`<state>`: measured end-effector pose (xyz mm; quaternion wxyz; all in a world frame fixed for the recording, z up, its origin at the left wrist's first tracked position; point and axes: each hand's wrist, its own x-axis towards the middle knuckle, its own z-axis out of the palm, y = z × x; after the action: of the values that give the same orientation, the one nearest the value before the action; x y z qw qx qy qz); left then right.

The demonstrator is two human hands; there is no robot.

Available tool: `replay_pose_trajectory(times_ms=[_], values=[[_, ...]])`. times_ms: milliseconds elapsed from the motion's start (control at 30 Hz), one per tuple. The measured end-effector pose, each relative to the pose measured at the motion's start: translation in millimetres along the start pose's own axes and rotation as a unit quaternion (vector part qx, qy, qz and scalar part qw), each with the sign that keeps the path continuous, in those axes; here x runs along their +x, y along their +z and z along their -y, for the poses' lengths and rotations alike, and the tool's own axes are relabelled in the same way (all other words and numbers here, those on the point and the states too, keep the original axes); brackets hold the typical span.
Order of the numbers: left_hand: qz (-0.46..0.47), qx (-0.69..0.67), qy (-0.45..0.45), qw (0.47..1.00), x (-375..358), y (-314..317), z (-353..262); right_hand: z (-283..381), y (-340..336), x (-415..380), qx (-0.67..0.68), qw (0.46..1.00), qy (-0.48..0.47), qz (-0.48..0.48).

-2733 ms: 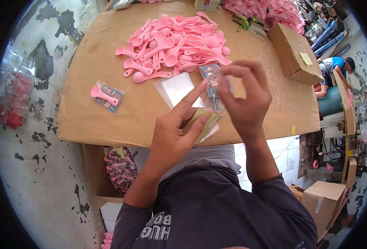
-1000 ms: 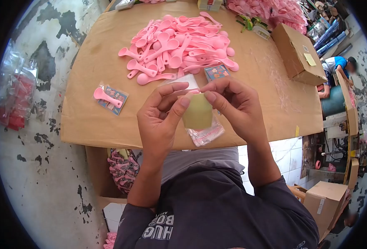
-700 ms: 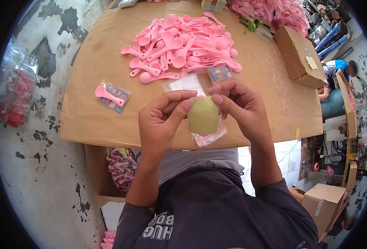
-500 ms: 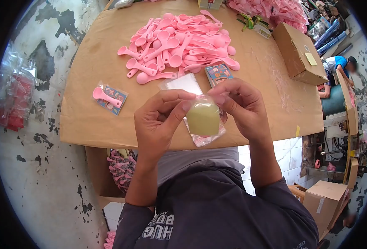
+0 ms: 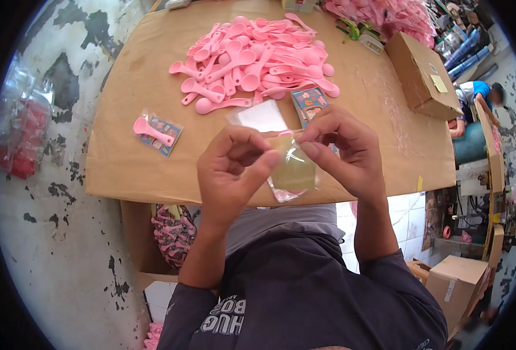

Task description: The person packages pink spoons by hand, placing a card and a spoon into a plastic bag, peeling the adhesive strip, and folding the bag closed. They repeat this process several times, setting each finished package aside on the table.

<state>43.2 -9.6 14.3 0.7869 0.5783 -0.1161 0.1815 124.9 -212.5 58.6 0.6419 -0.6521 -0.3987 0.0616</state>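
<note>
Between my hands, near the table's front edge, is a clear plastic bag (image 5: 293, 169) with a yellowish-green card inside and a bit of pink showing at its top. My left hand (image 5: 234, 166) pinches the bag's upper left corner. The upper right corner is pinched by the fingertips of my right hand (image 5: 344, 153). Just beyond lie a stack of clear bags with a white face (image 5: 262, 116) and a stack of blue printed cards (image 5: 309, 105), partly covered by my right hand. To the left, a pink spoon (image 5: 153, 132) rests on a bagged blue card (image 5: 165, 140).
A large heap of pink spoons (image 5: 258, 58) covers the table's far middle. A cardboard box (image 5: 424, 76) stands at the right, near green-handled scissors (image 5: 349, 29). More pink pieces (image 5: 386, 17) lie behind. Another person (image 5: 473, 93) sits at the far right.
The bag has tilted and now catches a bright glare near its top. Both hands have shifted slightly to the right, still pinching its upper corners.
</note>
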Motion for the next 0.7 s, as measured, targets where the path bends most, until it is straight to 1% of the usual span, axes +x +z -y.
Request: replay_pose_trajectory(times_ms=[33,67,100,167,200,233,300,333,367,400,433,467,500,533,567,633,667,700], values=[[-0.022,-0.014,-0.019,0.999,0,7,-1,-1,4,0,-0.001,1.000,0.006,-0.022],[-0.023,-0.067,-0.041,0.997,3,13,-7,-3,9,1,0.000,0.999,0.011,-0.042],[-0.034,-0.061,-0.037,0.997,5,14,-12,-1,15,2,0.006,0.999,0.009,-0.032],[0.012,-0.073,-0.107,0.992,5,11,-20,4,23,4,0.069,0.993,0.029,-0.092],[0.047,-0.016,-0.129,0.990,4,3,-22,3,18,4,0.047,0.998,0.016,-0.049],[0.040,-0.014,-0.126,0.991,2,-1,-22,0,19,4,0.051,0.998,0.015,-0.042],[0.052,0.002,-0.109,0.993,-1,-7,-20,0,23,7,-0.033,0.999,-0.026,-0.025],[0.052,0.002,-0.111,0.992,0,-10,-22,0,25,9,-0.033,0.999,-0.025,-0.026],[-0.004,0.051,-0.052,0.997,1,-15,-26,-1,28,11,-0.149,0.988,-0.015,-0.029],[-0.061,0.100,0.004,0.993,2,-21,-31,-3,29,11,-0.262,0.965,-0.001,-0.032],[-0.079,0.136,0.075,0.985,7,-30,-33,-7,27,9,-0.260,0.965,0.007,-0.033],[-0.096,0.172,0.146,0.969,14,-42,-36,-13,25,7,-0.303,0.953,-0.009,-0.009],[-0.122,0.224,0.166,0.953,18,-54,-41,-17,22,3,-0.343,0.939,-0.024,0.017],[-0.147,0.275,0.185,0.932,20,-68,-45,-17,21,-2,-0.339,0.940,-0.001,0.040],[-0.145,0.277,0.182,0.932,20,-83,-47,-17,20,-6,-0.337,0.941,0.003,0.038],[-0.151,0.441,0.141,0.873,17,-110,-48,-13,18,-15,-0.354,0.926,0.046,0.123],[-0.122,0.510,0.079,0.848,12,-115,-52,-12,19,-18,-0.335,0.930,0.080,0.129],[-0.116,0.509,0.075,0.850,8,-120,-52,-14,20,-21,-0.334,0.930,0.086,0.126]])
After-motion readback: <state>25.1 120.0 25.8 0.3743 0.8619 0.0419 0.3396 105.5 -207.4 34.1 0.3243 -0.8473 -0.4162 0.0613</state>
